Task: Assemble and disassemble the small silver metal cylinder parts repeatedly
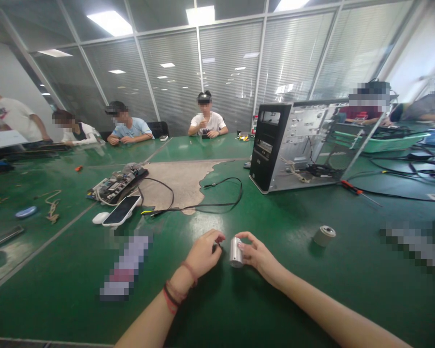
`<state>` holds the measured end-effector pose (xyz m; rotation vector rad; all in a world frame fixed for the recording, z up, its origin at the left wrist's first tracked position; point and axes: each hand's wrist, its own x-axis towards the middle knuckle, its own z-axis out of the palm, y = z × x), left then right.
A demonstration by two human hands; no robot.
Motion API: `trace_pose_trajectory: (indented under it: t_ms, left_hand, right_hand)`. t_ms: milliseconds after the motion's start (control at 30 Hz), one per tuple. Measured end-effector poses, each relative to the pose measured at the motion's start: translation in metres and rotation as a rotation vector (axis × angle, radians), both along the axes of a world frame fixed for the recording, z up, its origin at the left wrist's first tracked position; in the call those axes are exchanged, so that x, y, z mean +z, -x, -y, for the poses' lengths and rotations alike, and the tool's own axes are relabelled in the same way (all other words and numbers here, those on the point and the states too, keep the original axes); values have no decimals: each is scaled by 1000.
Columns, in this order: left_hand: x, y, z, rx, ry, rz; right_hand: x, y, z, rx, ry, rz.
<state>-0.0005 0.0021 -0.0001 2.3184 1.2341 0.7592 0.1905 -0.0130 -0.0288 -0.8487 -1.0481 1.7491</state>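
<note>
In the head view my right hand [255, 251] grips a shiny silver metal cylinder [235, 256] by its side, fingers around its right and top edge. A small dark hole shows low on the cylinder's wall. My left hand [204, 249] is close by on the left, a small gap from the cylinder. Its fingers curl together in a pinch; a tiny dark bit shows at the fingertips, too small to name. A second, wider metal cylinder [325, 235] with a ring-shaped top stands on the green table [293, 299], right of my right hand.
Ahead to the right stands an opened computer case [275, 150], with a screwdriver [358, 192] beside it. A black cable [217, 207], a phone [122, 211] and a circuit board assembly [118, 183] lie further forward. A green basket [391, 144] is at the far right. Several people sit across the table.
</note>
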Motion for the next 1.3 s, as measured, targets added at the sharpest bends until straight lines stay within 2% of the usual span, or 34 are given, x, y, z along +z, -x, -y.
trace_pose_trajectory:
  t_ms: [167,433,1133,1300]
  left_hand:
    - [0,-1,1,3,-16,-15]
    - [-6,0,-1,28,-2,5]
    - [-3,0,-2,8,-16,-62]
    - [-2,-1,-2,7,-21,-68]
  right_hand:
    - [0,0,3,101,206,-173]
    - [-1,-4,0,184,289,-256]
    - [-1,-11,-7,105,410,-287]
    - [3,-15,-8,68,375,-270]
